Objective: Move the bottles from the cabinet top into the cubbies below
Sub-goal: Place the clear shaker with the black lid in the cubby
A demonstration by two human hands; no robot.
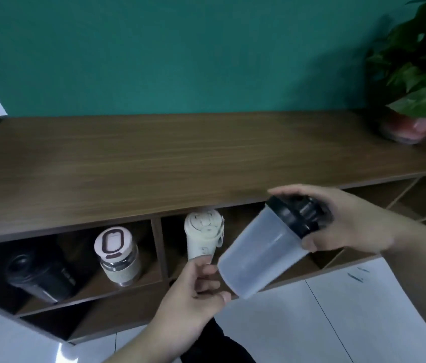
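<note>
Bottles are mostly sitting in the cubbies [159,258] already. Nearest, the left hand [196,289] is reaching with fingers loosely spread, gripping nothing, its fingertips just beside the base of a translucent shaker bottle [261,258]. The right hand [342,224] is gripping that tilted bottle by its black lid, in front of the cubbies. Behind, a cream bottle [202,234] is standing in the middle cubby; a glass jar [119,254] and black bottle [39,273] are sharing the left one. Farther back, a potted plant [416,82] is sitting on the cabinet top [180,158].
</note>
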